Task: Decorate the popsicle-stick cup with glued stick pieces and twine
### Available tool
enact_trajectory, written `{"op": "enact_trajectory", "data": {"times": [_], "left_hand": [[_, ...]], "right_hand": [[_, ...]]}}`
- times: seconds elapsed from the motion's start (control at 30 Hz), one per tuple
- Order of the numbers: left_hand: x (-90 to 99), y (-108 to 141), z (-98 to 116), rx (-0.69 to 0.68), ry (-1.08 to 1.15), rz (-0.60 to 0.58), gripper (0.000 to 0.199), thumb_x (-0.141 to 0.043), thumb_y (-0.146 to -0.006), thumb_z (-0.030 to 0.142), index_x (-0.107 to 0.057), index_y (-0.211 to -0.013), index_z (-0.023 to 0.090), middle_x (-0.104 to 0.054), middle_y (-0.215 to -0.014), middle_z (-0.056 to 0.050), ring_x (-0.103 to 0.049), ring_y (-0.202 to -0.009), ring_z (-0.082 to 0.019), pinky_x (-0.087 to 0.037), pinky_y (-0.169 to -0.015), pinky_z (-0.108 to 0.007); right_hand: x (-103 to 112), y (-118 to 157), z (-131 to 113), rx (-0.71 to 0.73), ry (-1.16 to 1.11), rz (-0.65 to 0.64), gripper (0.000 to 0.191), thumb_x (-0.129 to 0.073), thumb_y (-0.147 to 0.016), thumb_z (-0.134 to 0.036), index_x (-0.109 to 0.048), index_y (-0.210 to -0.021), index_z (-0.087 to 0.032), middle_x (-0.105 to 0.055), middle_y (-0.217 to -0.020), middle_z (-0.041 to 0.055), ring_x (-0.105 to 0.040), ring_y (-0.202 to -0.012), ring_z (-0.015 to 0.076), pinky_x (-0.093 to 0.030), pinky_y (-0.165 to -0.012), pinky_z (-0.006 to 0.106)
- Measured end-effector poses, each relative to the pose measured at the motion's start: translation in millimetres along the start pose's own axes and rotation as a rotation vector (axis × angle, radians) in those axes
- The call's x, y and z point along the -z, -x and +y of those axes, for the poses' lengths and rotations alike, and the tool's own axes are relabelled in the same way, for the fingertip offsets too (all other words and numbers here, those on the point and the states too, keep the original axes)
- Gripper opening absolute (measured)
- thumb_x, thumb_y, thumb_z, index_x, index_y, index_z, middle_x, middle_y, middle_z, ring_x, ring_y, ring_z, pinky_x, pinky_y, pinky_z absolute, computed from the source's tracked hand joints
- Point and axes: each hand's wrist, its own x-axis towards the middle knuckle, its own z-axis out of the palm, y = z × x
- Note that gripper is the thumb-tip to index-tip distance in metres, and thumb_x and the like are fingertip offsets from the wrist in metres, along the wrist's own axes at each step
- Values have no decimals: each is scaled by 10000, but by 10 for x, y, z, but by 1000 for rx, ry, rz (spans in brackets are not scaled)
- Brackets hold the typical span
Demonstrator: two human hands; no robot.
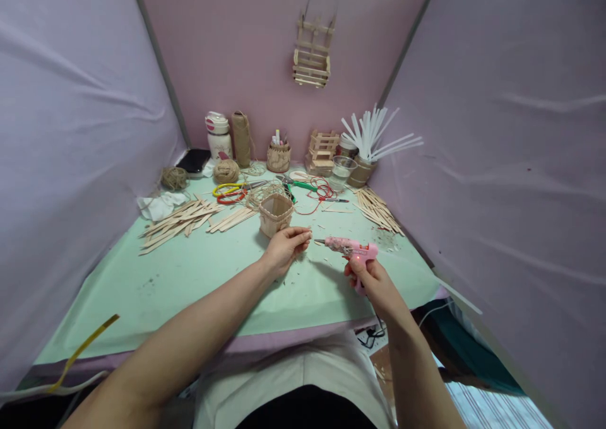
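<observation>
At the bottom of the frame, light trousers (265, 378) show below the near edge of the green-covered counter (189, 290). Right of centre, the right hand (372, 277) has its grip wrapped around the handle of a pink glue gun (350, 247), whose nozzle points left. Facing that nozzle, near the middle, the left hand (286, 250) has its grip pinched at the fingertips on a small pale piece (310, 234), too small to make out. Just beyond the left hand stands an open-topped wooden container (275, 216), upright. Loose wooden sticks (177, 221) lie heaped at centre left, with more sticks (379, 211) fanned out at centre right. Behind the container are yellow-and-red-handled scissors (231, 192), tangled twine (267, 194) and green-handled pliers (303, 183). Along the back, from left to right, stand a white bottle (219, 140), a tall twine roll (241, 140), a pen holder (278, 158), a slatted wooden piece (323, 144) and white glue sticks (368, 132) in a pot. At upper centre, a small slatted wooden rack (311, 66) hangs against the pink wall (237, 44).
</observation>
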Motion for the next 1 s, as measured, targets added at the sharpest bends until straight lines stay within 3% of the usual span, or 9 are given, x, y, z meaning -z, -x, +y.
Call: {"op": "enact_trajectory", "data": {"times": [0.13,0.27,0.37,0.5,0.63,0.77,0.87,1.0], "left_hand": [[-3,7,-5,-24,-66,36,225,-841,-555,175,-700,-719,112,-648,-697,-41,-564,-634,-83,-477,-601,-198],[-4,4,-23,-55,-154,51,248,-853,-524,206,-710,-703,110,-644,-677,-48,-560,-639,-98,-474,-617,-228],[4,-10,-48,-68,-187,49,273,-857,-513,242,-715,-705,109,-638,-663,-50,-550,-624,-102,-468,-615,-243],[26,-30,-73,-61,-202,45,316,-856,-504,277,-715,-730,105,-633,-664,-49,-543,-606,-98,-451,-589,-237],[35,-35,-73,-63,-220,52,333,-847,-508,291,-710,-746,103,-628,-662,-45,-530,-580,-89,-429,-558,-230],[21,-29,-58,-62,-216,67,323,-843,-503,278,-707,-739,104,-627,-662,-41,-534,-584,-88,-431,-567,-231],[14,-27,-54,-64,-227,80,315,-841,-498,271,-705,-727,103,-626,-655,-40,-534,-582,-88,-428,-564,-230],[18,-36,-65,-66,-252,88,313,-830,-515,274,-700,-741,101,-620,-643,-41,-519,-557,-88,-401,-525,-228]], "right_hand": [[101,-95,74,16,-95,48,501,-568,-768,-668,-634,-767,-171,-601,-644,32,-492,-537,124,-378,-486,245],[287,-348,190,-35,-283,253,454,-688,-680,-617,-638,-799,-182,-670,-799,63,-539,-591,132,-448,-511,253],[425,-569,280,-105,-303,346,374,-719,-648,-543,-608,-684,-188,-605,-614,31,-511,-513,129,-425,-447,250],[500,-756,346,-123,-234,322,236,-700,-647,-391,-582,-629,-187,-559,-532,4,-500,-479,120,-401,-429,232],[474,-790,310,-151,22,357,237,-625,-706,-396,-611,-681,-161,-610,-575,24,-539,-502,137,-400,-474,241],[443,-727,223,-153,568,376,343,-502,-829,-434,-654,-719,-147,-647,-602,85,-621,-671,226,-417,-608,297],[423,-653,190,-173,866,435,378,-465,-870,-412,-676,-882,-98,-685,-811,174,-632,-819,281,-414,-684,337],[367,-568,152,-43,982,565,384,-476,-880,-359,-638,-1072,-68,-633,-1053,235,-602,-951,314,-411,-762,373]]}}
